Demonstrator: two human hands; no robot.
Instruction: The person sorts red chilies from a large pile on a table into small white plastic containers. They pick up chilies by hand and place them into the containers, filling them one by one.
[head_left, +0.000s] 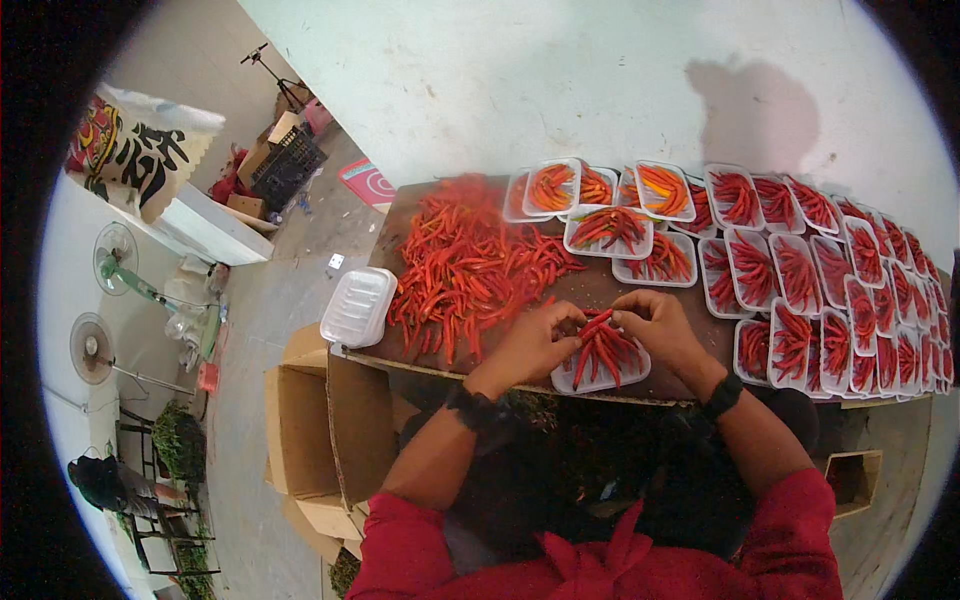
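A white plastic tray (636, 373) of red chili peppers (600, 358) lies at the table's front edge before me. Over its far end, my left hand (551, 330) and my right hand (646, 319) pinch a red chili pepper (596, 325) between them, fingertips at its two ends. A large heap of loose red chilies (465, 262) spreads to the left of my hands. Beyond and to the right, many filled trays (796, 274) stand in rows, partly overlapping. Some far trays hold orange and greenish chilies (664, 190).
A stack of empty white trays (358, 307) sits on the table's left corner. Open cardboard boxes (300, 427) stand below it. A pale wall (525, 90) borders the table's far side. At far left are standing fans (91, 347) and another person (112, 480).
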